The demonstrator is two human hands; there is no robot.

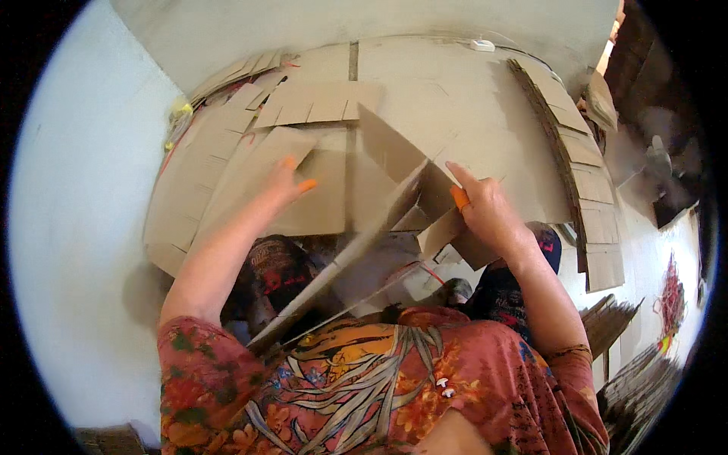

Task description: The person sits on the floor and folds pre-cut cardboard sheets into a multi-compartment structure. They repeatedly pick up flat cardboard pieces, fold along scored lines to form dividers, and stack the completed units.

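My left hand is over the cardboard sheets on the left of the table, thumb and index finger apart, with orange covers on the fingertips. Below and beside it lies a loose cardboard sheet; I see no sheet gripped in it. In front of my body a cardboard divider, made of crossing panels, stands tilted, a long strip of it slanting down toward my lap. My right hand is at the divider's right side, index finger stretched out, thumb in an orange cover; its other fingers seem curled on a panel, partly hidden.
Slotted cardboard sheets lie overlapped along the table's left side, with another slotted sheet farther back. A long stack of cardboard strips lines the right edge. A small white box with a cable is at the back. More cardboard stands lower right.
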